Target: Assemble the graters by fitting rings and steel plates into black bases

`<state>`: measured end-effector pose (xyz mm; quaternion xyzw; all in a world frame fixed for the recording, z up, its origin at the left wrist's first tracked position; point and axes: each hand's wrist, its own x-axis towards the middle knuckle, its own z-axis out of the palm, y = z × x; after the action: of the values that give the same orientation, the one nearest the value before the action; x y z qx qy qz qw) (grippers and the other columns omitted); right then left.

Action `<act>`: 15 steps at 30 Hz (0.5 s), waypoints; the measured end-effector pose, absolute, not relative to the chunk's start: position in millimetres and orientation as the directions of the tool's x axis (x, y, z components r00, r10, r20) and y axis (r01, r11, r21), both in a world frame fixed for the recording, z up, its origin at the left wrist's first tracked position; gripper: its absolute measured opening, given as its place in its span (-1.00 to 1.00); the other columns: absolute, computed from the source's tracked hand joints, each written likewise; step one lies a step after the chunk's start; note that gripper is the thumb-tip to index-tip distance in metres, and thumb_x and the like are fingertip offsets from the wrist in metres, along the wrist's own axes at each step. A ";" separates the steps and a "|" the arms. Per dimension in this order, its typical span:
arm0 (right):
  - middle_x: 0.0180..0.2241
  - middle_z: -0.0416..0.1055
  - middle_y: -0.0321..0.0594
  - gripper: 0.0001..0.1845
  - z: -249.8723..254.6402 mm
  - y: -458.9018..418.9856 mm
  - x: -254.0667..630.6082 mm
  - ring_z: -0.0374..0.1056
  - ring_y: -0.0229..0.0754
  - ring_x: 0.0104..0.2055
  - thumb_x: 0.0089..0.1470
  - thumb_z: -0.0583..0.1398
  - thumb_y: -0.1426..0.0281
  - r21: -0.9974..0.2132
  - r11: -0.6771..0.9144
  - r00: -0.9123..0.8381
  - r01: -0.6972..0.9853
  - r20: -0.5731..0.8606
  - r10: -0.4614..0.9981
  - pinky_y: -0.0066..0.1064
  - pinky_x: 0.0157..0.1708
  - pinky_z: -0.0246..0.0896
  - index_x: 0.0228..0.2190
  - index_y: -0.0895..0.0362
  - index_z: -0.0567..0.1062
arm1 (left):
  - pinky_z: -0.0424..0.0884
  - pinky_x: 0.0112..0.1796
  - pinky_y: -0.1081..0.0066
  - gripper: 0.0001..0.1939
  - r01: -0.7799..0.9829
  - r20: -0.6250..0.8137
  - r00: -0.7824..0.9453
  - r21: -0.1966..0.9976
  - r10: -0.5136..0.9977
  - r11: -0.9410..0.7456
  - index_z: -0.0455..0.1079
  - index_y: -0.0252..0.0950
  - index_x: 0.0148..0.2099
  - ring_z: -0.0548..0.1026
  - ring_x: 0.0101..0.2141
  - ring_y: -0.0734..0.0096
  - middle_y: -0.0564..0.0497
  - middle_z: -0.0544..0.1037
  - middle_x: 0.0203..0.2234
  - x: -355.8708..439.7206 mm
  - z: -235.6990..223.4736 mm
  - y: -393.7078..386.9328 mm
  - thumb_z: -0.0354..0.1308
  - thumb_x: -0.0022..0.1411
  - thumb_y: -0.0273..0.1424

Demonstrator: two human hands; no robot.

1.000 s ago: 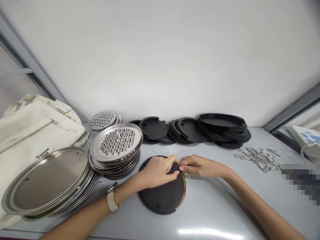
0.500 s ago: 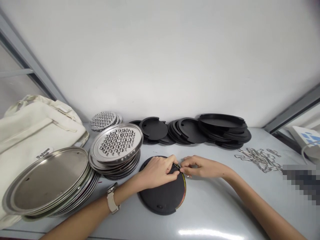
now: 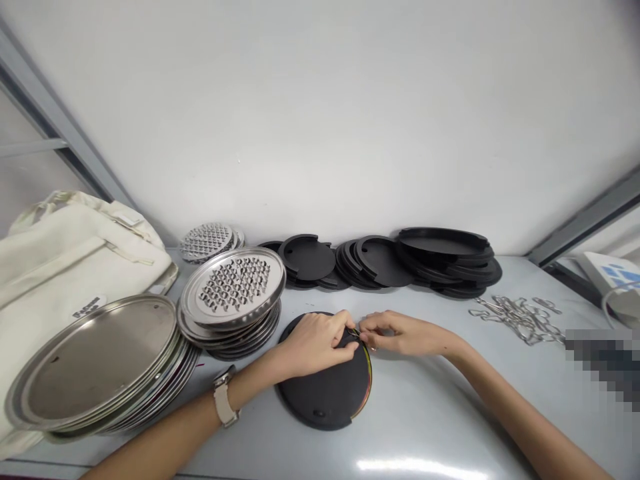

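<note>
A round black cover (image 3: 325, 393) lies flat on the table before me, with a thin yellow and red rim showing along its right side. My left hand (image 3: 315, 343) rests over its upper part, thumb and forefinger bent together at the upper right edge. A small metal carabiner (image 3: 354, 333), mostly covered by fingers, sits at that edge. From the right, my right hand (image 3: 400, 332) pinches the outer end of the carabiner between thumb and fingertips. Whether the carabiner passes through a hole in the cover cannot be seen.
Round metal trays (image 3: 100, 360) are stacked at left, beside a cream bag (image 3: 75, 247). Grater plates (image 3: 235, 283) stand in a pile behind my left wrist. More black covers (image 3: 310, 257) line the wall. Loose carabiners (image 3: 525, 320) lie at right, near a pixelated dark patch (image 3: 605, 363).
The fingertips of my right hand have shifted very slightly at the carabiner. My left hand and the black cover look the same.
</note>
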<state>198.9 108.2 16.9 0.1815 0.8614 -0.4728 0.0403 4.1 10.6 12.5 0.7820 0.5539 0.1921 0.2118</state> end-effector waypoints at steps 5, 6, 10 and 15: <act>-0.52 0.17 -0.33 -0.64 16.9 109.0 198.9 0.04 -0.33 -0.48 0.18 -0.03 0.21 -0.800 0.484 -0.930 0.354 -0.249 0.269 -0.48 -0.47 0.01 -0.53 0.16 0.28 | 0.05 -0.51 0.49 -0.83 0.792 0.059 0.316 0.533 0.947 -0.297 0.24 -0.23 -0.18 0.30 -0.57 0.50 0.21 0.32 -0.62 4.7 13.9 10.1 0.10 0.17 -0.32; -0.52 0.16 -0.33 -0.64 17.1 109.1 198.9 0.03 -0.33 -0.48 0.19 -0.03 0.21 -0.802 0.484 -0.932 0.351 -0.247 0.266 -0.48 -0.47 0.01 -0.53 0.15 0.28 | 0.05 -0.51 0.48 -0.83 0.793 0.057 0.316 0.531 0.947 -0.297 0.24 -0.23 -0.19 0.31 -0.58 0.50 0.21 0.32 -0.62 4.9 14.2 10.1 0.10 0.17 -0.32; -0.52 0.16 -0.34 -0.66 17.5 109.4 199.3 0.03 -0.34 -0.48 0.19 -0.02 0.23 -0.803 0.489 -0.936 0.340 -0.241 0.255 -0.48 -0.46 0.00 -0.54 0.15 0.26 | 0.04 -0.52 0.48 -0.83 0.800 0.046 0.323 0.520 0.945 -0.298 0.23 -0.22 -0.19 0.33 -0.57 0.49 0.20 0.32 -0.61 5.5 15.9 9.8 0.09 0.17 -0.32; -0.51 0.21 -0.33 -0.68 17.9 109.0 199.8 0.09 -0.33 -0.45 0.19 0.00 0.26 -0.795 0.498 -0.935 0.347 -0.253 0.247 -0.48 -0.43 0.04 -0.53 0.15 0.30 | 0.05 -0.51 0.48 -0.82 0.800 0.039 0.321 0.523 0.946 -0.293 0.22 -0.22 -0.17 0.33 -0.57 0.47 0.20 0.31 -0.62 6.1 18.8 8.6 0.08 0.18 -0.33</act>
<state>199.8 109.0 17.9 0.1716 0.8639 -0.4705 0.0531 6.1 8.6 18.8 0.7851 0.5561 0.1739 0.2100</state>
